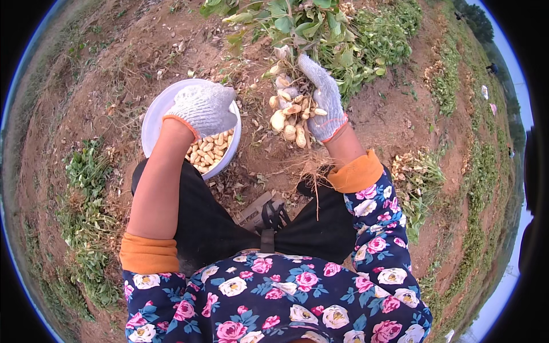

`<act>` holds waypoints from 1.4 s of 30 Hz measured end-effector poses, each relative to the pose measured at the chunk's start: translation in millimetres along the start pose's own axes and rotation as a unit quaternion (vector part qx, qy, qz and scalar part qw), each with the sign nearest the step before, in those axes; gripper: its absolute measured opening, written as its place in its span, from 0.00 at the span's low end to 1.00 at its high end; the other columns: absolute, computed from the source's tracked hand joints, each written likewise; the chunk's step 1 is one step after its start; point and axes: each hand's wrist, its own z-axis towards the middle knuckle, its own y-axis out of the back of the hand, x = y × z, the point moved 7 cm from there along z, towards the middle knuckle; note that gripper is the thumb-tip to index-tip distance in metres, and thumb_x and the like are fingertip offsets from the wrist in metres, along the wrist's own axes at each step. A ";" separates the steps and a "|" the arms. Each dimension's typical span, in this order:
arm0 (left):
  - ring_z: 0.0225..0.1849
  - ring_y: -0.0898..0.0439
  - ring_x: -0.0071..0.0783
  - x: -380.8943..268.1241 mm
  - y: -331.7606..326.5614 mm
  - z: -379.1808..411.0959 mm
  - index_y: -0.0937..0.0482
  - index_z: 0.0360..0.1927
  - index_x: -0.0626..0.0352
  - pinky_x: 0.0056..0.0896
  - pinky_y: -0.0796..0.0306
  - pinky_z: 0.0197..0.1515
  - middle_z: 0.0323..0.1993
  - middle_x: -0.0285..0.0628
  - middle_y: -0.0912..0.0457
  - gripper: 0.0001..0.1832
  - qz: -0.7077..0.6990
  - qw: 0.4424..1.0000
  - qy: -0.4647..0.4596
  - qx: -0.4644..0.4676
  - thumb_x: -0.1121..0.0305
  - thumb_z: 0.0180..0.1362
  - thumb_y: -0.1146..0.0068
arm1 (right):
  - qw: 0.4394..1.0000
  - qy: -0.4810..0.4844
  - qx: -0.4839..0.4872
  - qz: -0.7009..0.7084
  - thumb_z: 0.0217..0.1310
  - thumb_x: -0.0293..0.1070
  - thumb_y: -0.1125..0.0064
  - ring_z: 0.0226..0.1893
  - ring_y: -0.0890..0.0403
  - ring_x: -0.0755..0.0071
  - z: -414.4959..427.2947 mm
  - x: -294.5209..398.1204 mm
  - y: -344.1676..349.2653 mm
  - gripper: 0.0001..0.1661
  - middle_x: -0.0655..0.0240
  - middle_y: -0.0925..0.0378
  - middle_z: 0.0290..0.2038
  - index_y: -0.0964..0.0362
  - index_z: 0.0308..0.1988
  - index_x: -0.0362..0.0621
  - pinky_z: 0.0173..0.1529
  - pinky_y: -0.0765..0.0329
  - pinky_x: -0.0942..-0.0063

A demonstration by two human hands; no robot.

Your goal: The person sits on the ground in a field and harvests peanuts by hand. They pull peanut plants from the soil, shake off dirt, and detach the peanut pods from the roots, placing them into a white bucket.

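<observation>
My left hand, in a white knit work glove, is over a white plastic bucket. Its back faces up, so I cannot see whether the fingers hold anything. Loose unshelled peanuts lie inside the bucket, partly hidden by that hand. In my gloved right hand is an uprooted peanut plant, gripped near its base. A cluster of peanut pods hangs beside the palm. The leaves point away from me, and the thin roots trail towards my lap.
Peanut plants are heaped on the ground beyond my right hand. More plants with pods lie to the right, and a leafy row runs along the left. Between my legs is a flat board-like piece with dark straps.
</observation>
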 end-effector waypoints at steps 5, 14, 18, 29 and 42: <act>0.34 0.21 0.39 -23.1 22.3 4.5 0.21 0.38 0.61 0.36 0.28 0.39 0.30 0.46 0.19 0.16 -0.253 0.967 -0.029 -0.024 0.59 0.53 0.45 | 1.000 -0.010 -0.022 0.010 0.66 0.41 0.51 0.36 0.18 0.71 0.7 -2.8 3.3 0.21 0.63 0.20 0.41 0.30 0.53 0.42 0.38 0.17 0.70; 0.33 0.25 0.21 -29.9 -4.9 19.2 0.22 0.43 0.65 0.25 0.29 0.38 0.31 0.36 0.21 0.15 -0.470 0.876 -0.025 -0.105 0.67 0.55 0.41 | 0.992 0.014 0.085 0.092 0.68 0.41 0.56 0.44 0.19 0.67 4.1 -1.7 7.8 0.21 0.61 0.22 0.46 0.30 0.53 0.41 0.48 0.19 0.68; 0.30 0.25 0.25 -34.6 -11.4 21.5 0.21 0.40 0.66 0.30 0.30 0.34 0.27 0.40 0.20 0.15 -0.545 0.835 0.019 -0.078 0.64 0.54 0.42 | 0.992 -0.002 0.107 0.065 0.68 0.41 0.56 0.43 0.19 0.69 -3.0 1.3 -9.8 0.21 0.62 0.22 0.45 0.30 0.53 0.40 0.47 0.19 0.70; 0.35 0.22 0.25 -43.8 2.9 13.2 0.21 0.42 0.62 0.28 0.29 0.39 0.31 0.40 0.19 0.11 -0.380 0.919 -0.079 -0.066 0.74 0.54 0.44 | 1.000 -0.005 0.007 -0.030 0.67 0.38 0.54 0.39 0.18 0.69 -4.0 0.6 -4.2 0.19 0.62 0.21 0.43 0.30 0.52 0.40 0.44 0.18 0.72; 0.42 0.21 0.44 -46.8 17.5 -3.2 0.20 0.44 0.57 0.38 0.26 0.44 0.41 0.46 0.20 0.11 -0.139 0.944 -0.227 -0.196 0.71 0.56 0.44 | 0.995 -0.096 0.026 -0.012 0.67 0.40 0.55 0.31 0.19 0.73 -7.9 -6.0 -5.9 0.22 0.61 0.21 0.41 0.32 0.55 0.40 0.29 0.21 0.78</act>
